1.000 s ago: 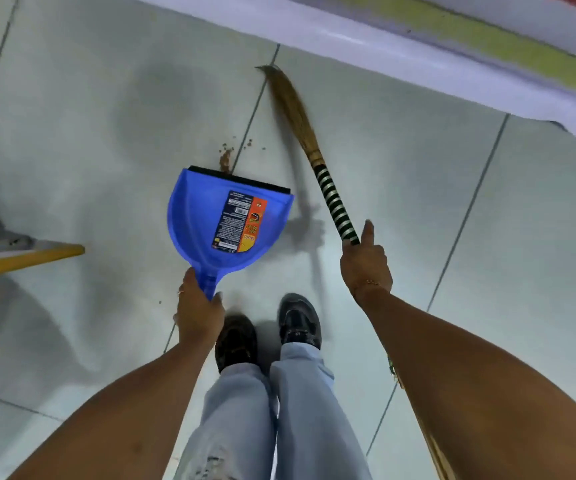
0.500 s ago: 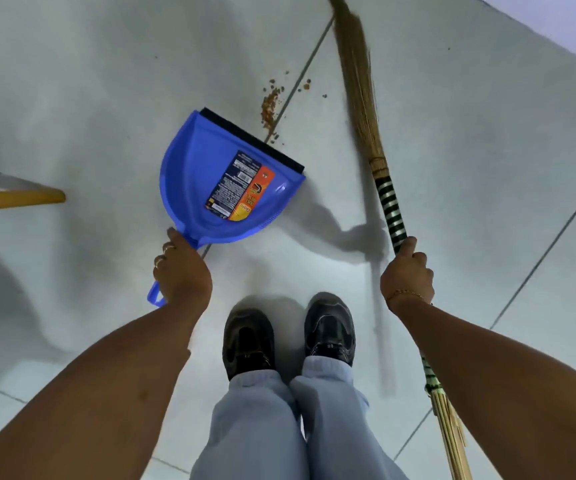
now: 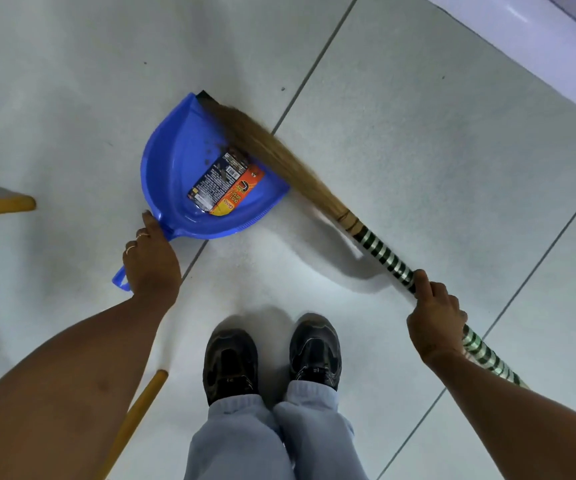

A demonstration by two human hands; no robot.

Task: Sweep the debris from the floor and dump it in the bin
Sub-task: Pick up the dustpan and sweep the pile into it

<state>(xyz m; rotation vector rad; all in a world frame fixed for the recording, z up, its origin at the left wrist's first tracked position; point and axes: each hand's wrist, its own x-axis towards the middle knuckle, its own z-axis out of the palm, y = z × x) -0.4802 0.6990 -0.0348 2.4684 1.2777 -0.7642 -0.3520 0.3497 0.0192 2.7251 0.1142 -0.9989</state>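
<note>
A blue dustpan (image 3: pixel 179 174) with an orange and black label lies on the pale tiled floor ahead of my feet. My left hand (image 3: pixel 151 263) grips its handle. My right hand (image 3: pixel 433 318) holds the green-and-silver striped handle of a straw broom (image 3: pixel 272 147). The broom's bristles lie across the dustpan's black front lip and reach into the pan. Brown debris (image 3: pixel 217 150) sits inside the pan beside the bristles. No bin is in view.
Yellow furniture legs stick in from the left (image 3: pixel 2 204) and at the lower left (image 3: pixel 134 420). A white ledge or wall base (image 3: pixel 536 46) runs across the top right. My two dark shoes (image 3: pixel 272 358) stand just behind the pan.
The broom has swung left, and its bristles have pushed the brown debris from the floor into the dustpan. The dustpan has stayed in my left hand on the floor.
</note>
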